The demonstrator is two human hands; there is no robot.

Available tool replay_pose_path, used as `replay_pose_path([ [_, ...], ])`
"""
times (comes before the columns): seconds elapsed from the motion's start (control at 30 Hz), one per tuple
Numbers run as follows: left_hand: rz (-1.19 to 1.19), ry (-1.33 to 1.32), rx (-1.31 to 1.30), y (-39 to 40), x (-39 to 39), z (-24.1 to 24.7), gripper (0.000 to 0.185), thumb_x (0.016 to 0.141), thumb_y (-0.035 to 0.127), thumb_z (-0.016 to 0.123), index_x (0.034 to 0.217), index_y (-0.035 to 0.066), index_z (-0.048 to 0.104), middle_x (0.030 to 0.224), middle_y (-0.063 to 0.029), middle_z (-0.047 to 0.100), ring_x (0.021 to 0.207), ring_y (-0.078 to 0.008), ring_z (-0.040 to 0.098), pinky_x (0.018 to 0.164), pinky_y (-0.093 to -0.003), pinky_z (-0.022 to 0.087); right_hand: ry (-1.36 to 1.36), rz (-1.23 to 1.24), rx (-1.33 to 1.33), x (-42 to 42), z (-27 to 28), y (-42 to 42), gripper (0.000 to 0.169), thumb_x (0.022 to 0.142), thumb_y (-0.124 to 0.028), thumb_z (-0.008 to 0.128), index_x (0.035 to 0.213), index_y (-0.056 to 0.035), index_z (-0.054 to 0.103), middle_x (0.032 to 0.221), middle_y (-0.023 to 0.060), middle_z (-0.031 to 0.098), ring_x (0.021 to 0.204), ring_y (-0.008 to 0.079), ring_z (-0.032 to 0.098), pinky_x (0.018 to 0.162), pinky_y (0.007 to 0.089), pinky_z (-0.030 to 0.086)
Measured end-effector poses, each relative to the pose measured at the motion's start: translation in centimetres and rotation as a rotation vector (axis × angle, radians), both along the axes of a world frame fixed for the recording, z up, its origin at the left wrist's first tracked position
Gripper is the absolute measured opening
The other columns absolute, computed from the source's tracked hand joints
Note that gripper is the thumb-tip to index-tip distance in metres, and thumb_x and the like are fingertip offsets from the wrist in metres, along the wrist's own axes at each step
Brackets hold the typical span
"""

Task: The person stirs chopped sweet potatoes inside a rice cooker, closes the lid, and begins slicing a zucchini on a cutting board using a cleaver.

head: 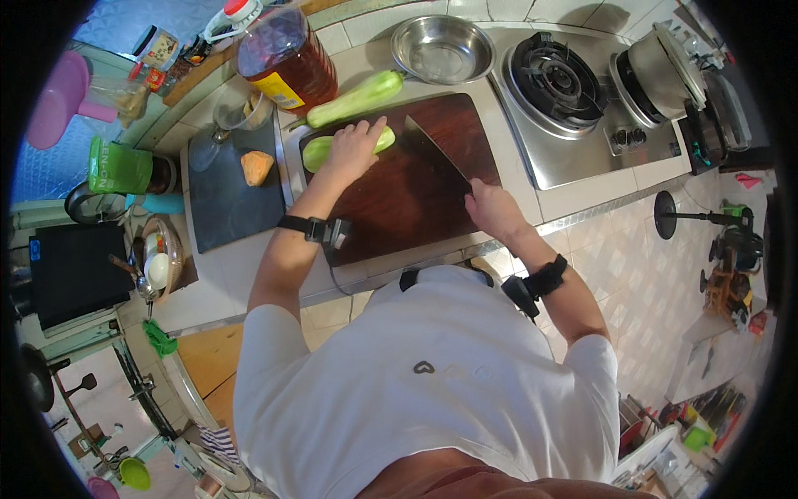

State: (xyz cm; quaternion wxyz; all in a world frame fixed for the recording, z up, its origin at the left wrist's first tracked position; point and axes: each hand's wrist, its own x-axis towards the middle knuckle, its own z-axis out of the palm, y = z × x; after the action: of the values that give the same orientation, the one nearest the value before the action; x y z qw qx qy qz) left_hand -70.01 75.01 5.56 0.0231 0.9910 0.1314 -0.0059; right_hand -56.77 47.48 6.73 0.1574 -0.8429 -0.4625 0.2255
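Observation:
A pale green squash (318,154) lies across the upper left corner of a dark brown cutting board (411,212). My left hand (355,150) rests over its middle, fingers curled round it, so only both ends show. In my right hand (492,209) is the handle of a kitchen knife (433,143). The blade points up and left above the board, apart from the squash. Behind the board's far edge a second, longer pale green squash (358,98) lies on the counter.
A steel basin (442,50) stands behind the board, left of a gas stove (555,81) carrying a pot (661,72). Beside a large oil jug (287,56), a grey board (234,193) bears an orange peeled chunk (257,168). The counter's front edge runs close to my body.

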Motion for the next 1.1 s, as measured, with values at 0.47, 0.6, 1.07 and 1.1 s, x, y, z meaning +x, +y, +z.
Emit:
replay_pose_path([
  [0.47, 0.231, 0.161, -0.178, 10.2, 5.6, 0.8, 0.071, 0.081, 0.041, 0.072, 0.136, 0.004, 0.047, 0.135, -0.0213, 0.051, 0.123, -0.0389, 0.050, 0.104, -0.0435, 0.042, 0.011, 0.016, -0.006, -0.4, -0.1, -0.8, 0.020, 0.093, -0.018, 0.053, 0.096, 0.0022, 0.053, 0.076, 0.0274, 0.065, 0.075, 0.0435, 0.066, 0.070, 0.0527, 0.053],
  [0.6, 0.252, 0.256, -0.233, 11.7, 6.7, -2.1, 0.071, 0.078, 0.031, 0.076, 0.136, 0.004, 0.044, 0.137, -0.0210, 0.050, 0.126, -0.0378, 0.050, 0.104, -0.0436, 0.043, -0.004, 0.021, 0.018, -0.6, -0.1, -0.7, 0.020, 0.093, -0.018, 0.053, 0.094, 0.0017, 0.052, 0.073, 0.0271, 0.065, 0.071, 0.0439, 0.066, 0.067, 0.0521, 0.053],
  [1.07, 0.142, 0.046, -0.041, 7.9, 5.8, 3.8, 0.058, 0.071, 0.025, 0.079, 0.116, 0.004, 0.049, 0.113, -0.0188, 0.062, 0.105, -0.0370, 0.061, 0.087, -0.0470, 0.051, -0.010, 0.021, 0.017, 0.0, -0.3, -0.7, 0.021, 0.093, -0.018, 0.053, 0.094, 0.0025, 0.053, 0.073, 0.0274, 0.065, 0.072, 0.0433, 0.066, 0.067, 0.0524, 0.054],
  [1.1, 0.111, -0.024, -0.029, 7.6, 4.6, 4.2, 0.058, 0.070, 0.025, 0.080, 0.116, 0.004, 0.050, 0.111, -0.0181, 0.062, 0.105, -0.0369, 0.061, 0.087, -0.0468, 0.051, -0.008, 0.030, 0.023, 0.1, -0.3, -0.6, 0.021, 0.093, -0.018, 0.053, 0.094, 0.0026, 0.053, 0.073, 0.0276, 0.065, 0.072, 0.0434, 0.066, 0.068, 0.0525, 0.054],
])
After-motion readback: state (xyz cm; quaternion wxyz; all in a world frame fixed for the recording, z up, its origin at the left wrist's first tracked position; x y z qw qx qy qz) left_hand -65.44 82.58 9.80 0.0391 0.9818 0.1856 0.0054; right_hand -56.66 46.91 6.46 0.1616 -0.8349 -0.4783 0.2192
